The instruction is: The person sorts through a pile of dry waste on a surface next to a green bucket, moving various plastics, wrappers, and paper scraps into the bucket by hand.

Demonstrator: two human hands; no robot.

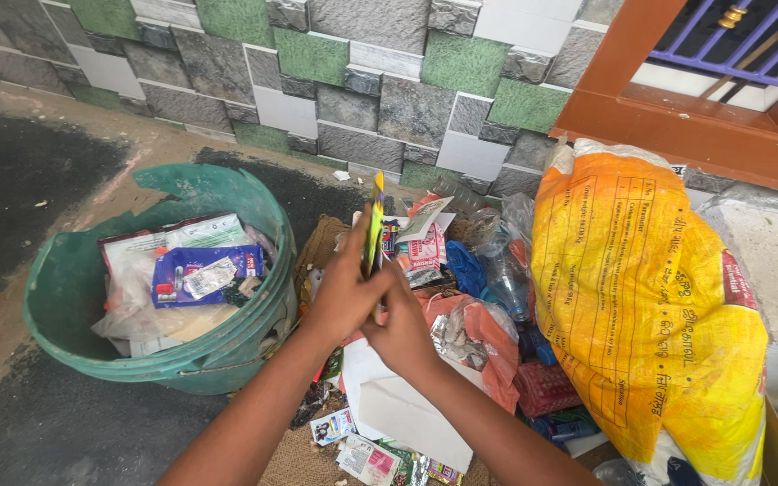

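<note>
Nearest the camera, two bare forearms reach up from the bottom edge and meet over a heap of litter. Under them lie small printed wrappers [366, 457], a sheet of white paper [411, 418] and a patch of brown woven matting [294, 463].

The left hand [346, 292] is closed around a thin yellow-green packet [374, 225], fingers curled over its lower half and thumb against its near face. The right hand [402, 328] is also closed, pressed against the left hand and gripping the bottom end of the same packet. The packet stands upright and edge-on to the camera, rising above both hands, over the middle of the heap.

Just right of the hands sit crumpled orange plastic [488, 337] and a red mesh bag [544, 389]. Beyond the hands lie more wrappers, a blue plastic piece [465, 268] and a clear plastic bottle [508, 279].

At the right stands a large yellow sack [650, 306], full and leaning, touching the heap. At the left stands a green plastic tub [74, 297] with a broken rim, holding a blue packet [204, 274], white plastic bags and other wrappers; its wall sits just beside the heap.

Farthest away, a wall of grey, green and white tiles [353, 81] runs across the top, with an orange-brown window frame [677, 117] and purple bars at upper right.
</note>
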